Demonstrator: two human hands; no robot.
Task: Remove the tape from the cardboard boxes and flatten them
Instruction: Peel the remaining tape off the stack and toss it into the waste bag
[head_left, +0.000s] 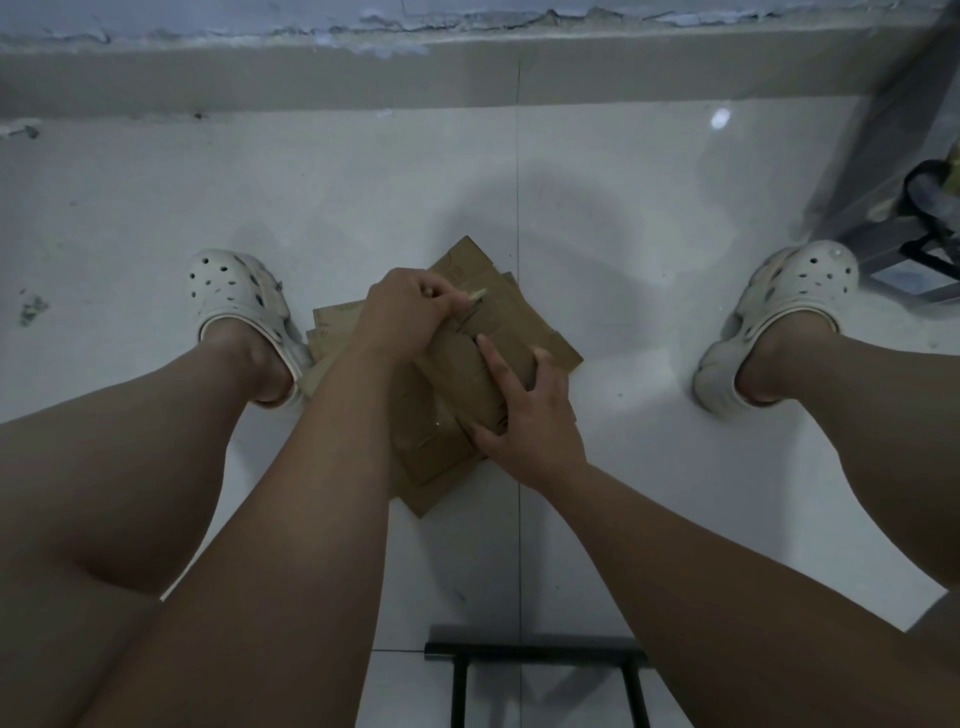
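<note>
Cardboard sheets (431, 478) already flattened are stacked on the white floor tiles (649, 467). On top a small box (462, 374), not yet collapsed, is gripped by the right hand (530, 421), while a strip of tape (475, 296) at its far end is pinched by the left hand (405, 306). Peeling and flattening of this box are judged left to do.

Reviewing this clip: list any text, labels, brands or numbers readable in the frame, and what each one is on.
Far cardboard flap: faint printed marks, too blurred to read.
Left cardboard flap: a short line of faint print, too small and blurred to read.
Nothing else in view shows any text, so no word or number can be quoted.
</note>
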